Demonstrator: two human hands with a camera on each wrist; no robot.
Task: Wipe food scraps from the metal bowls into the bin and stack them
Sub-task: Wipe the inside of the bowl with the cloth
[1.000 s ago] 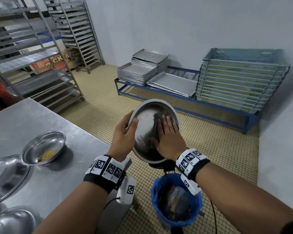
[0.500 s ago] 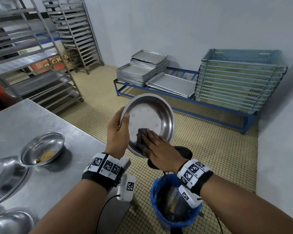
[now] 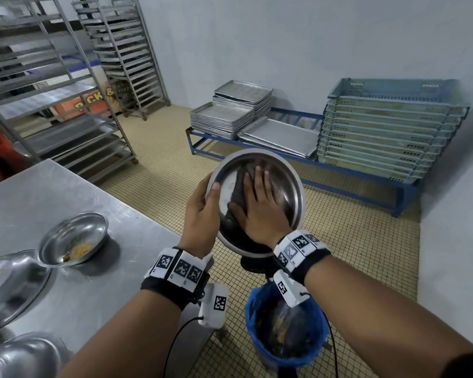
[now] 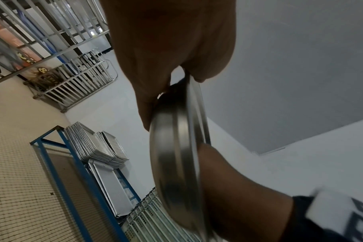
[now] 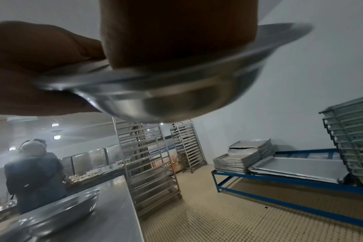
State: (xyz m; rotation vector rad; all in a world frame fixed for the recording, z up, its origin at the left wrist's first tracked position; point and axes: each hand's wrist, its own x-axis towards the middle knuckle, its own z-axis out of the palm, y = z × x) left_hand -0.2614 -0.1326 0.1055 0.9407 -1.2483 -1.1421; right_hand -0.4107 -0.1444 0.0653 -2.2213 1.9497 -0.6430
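I hold a round metal bowl (image 3: 287, 184) tilted towards me above the blue-lined bin (image 3: 286, 327). My left hand (image 3: 202, 214) grips its left rim (image 4: 194, 124), thumb inside and fingers behind. My right hand (image 3: 260, 205) lies flat inside the bowl, fingers straight, pressing a dark cloth (image 3: 239, 190) against the bottom. In the right wrist view the bowl's underside (image 5: 166, 99) fills the top. A small bowl (image 3: 74, 238) with yellow scraps sits on the steel table (image 3: 99, 290).
A larger bowl (image 3: 8, 285) with scraps and another bowl (image 3: 22, 358) sit at the table's left edge. Tall tray racks (image 3: 60, 85) stand behind. A blue bench (image 3: 339, 173) holds metal trays and stacked crates. A person (image 5: 34, 173) stands beyond the table.
My right hand slid with the cloth from the bowl's lower rim back up onto the middle of the bottom. The left hand keeps its hold and the bowl stays over the bin.
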